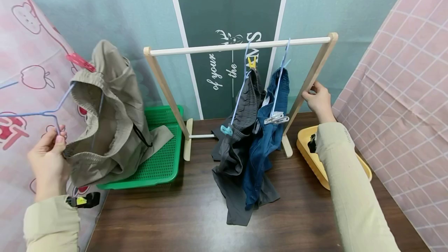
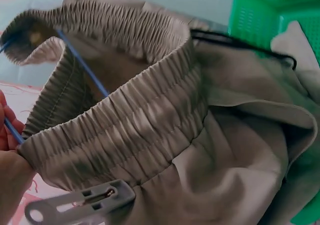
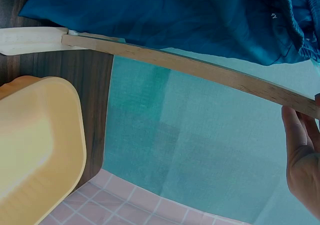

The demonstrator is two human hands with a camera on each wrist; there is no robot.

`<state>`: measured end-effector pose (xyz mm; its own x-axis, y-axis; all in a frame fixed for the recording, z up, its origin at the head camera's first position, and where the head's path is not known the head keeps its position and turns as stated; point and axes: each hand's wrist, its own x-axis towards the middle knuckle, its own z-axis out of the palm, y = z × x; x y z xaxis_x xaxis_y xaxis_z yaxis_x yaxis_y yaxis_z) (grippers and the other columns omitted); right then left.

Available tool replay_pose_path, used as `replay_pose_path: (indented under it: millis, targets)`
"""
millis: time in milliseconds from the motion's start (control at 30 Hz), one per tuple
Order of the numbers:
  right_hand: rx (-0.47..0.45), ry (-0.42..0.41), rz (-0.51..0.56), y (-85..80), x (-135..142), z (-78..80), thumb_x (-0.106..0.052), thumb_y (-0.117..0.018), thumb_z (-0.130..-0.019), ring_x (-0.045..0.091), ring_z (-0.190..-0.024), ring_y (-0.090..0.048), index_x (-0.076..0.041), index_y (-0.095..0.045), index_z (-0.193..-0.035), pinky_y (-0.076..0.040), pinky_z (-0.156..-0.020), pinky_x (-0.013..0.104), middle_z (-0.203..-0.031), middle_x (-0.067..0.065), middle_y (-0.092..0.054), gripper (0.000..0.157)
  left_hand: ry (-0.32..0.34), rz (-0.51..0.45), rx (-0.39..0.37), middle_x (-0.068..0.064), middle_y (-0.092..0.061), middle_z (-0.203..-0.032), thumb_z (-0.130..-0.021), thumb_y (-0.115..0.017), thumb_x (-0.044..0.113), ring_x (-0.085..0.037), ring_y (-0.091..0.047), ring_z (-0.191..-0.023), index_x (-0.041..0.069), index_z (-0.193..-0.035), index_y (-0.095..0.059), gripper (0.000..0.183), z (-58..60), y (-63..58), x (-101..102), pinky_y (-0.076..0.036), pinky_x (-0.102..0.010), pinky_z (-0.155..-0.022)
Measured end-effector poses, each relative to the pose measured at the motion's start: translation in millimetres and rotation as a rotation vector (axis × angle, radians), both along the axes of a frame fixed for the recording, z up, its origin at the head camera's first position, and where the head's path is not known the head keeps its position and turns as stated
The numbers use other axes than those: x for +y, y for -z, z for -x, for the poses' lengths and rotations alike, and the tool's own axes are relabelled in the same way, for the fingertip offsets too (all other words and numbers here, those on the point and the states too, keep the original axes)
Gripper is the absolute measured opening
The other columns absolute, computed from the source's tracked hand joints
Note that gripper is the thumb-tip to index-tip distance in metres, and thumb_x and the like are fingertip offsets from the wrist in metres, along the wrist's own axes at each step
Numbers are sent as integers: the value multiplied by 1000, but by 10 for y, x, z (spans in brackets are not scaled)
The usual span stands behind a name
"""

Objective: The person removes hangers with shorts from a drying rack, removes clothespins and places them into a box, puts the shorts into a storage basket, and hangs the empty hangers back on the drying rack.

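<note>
My left hand pinches the blue hanger near its lower corner, at the waistband of beige trousers. The hanger runs inside the elastic waist, and a red clothespin grips the waistband at the far side. A grey clothespin is clipped on the near side in the left wrist view. My right hand holds the right wooden upright of the clothes rack between thumb and fingers. Dark grey trousers and blue trousers hang on hangers from the rack's white bar.
Under the beige trousers stands a green basket, with a trouser leg lying over it. A yellow basket is at the right, beneath my right forearm. Several clothespins, among them a yellow one, fix the hung trousers. Curtains surround the brown table.
</note>
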<state>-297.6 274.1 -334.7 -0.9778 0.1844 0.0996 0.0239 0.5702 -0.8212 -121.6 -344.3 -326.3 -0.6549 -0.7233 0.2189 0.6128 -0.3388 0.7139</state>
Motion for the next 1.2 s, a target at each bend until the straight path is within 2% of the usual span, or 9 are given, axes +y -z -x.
replay_pose_path:
  millis: [100,200,400,633,833,1033,1200]
  targets:
    - [-5,0,2,1,2,-1,-14,-44,-96,39,-132,-44,-5,-38,-144,-41,-105,50,-143,25,-44,49,-8,103,-89,-6,-73,-73,-84,-57,-15,-11,-61,-68,-6,-90,-73,20,-35,67,-18,-49,-12,-64]
    - [-10,1,6,2,-2,-3,-15,-44,-97,38,-133,-44,-6,-37,-145,-41,-105,50,-144,25,-43,50,-14,182,-140,-1,-74,-74,-85,-57,-12,-8,-62,-70,-1,-89,-75,21,-64,134,-45,-48,-10,-66]
    - [-16,-1,16,2,-14,-10,-16,-43,-97,38,-134,-43,-8,-33,-148,-40,-106,51,-146,24,-41,52,0,196,-155,0,-74,-73,-87,-51,-15,-6,-64,-70,1,-86,-75,29,-104,260,-103,-48,-9,-66]
    - [-21,7,23,-4,-16,-10,-16,-44,-97,37,-134,-43,-8,-33,-148,-40,-106,50,-147,24,-41,52,19,211,-209,3,-74,-77,-89,-52,-9,-5,-62,-75,4,-86,-74,26,-150,359,-147,-47,-8,-71]
    - [-23,8,15,-3,-17,-5,-16,-43,-97,38,-134,-42,-7,-33,-147,-40,-107,50,-147,24,-40,51,2,202,-192,3,-71,-80,-89,-60,-1,-6,-55,-81,5,-83,-70,13,-177,419,-134,-39,-12,-77]
    - [-18,19,-4,-19,-22,-8,-15,-43,-96,39,-133,-43,-7,-34,-147,-40,-106,51,-146,24,-41,52,-37,229,-115,2,-70,-77,-89,-59,-4,-7,-54,-75,4,-81,-70,15,-178,481,-153,-40,-12,-72]
    - [-18,14,-6,-22,-29,-15,-15,-42,-96,40,-134,-43,-7,-34,-147,-40,-106,51,-146,25,-41,52,-31,270,-114,3,-69,-77,-90,-57,-4,-6,-54,-74,5,-80,-69,18,-185,499,-137,-41,-11,-72]
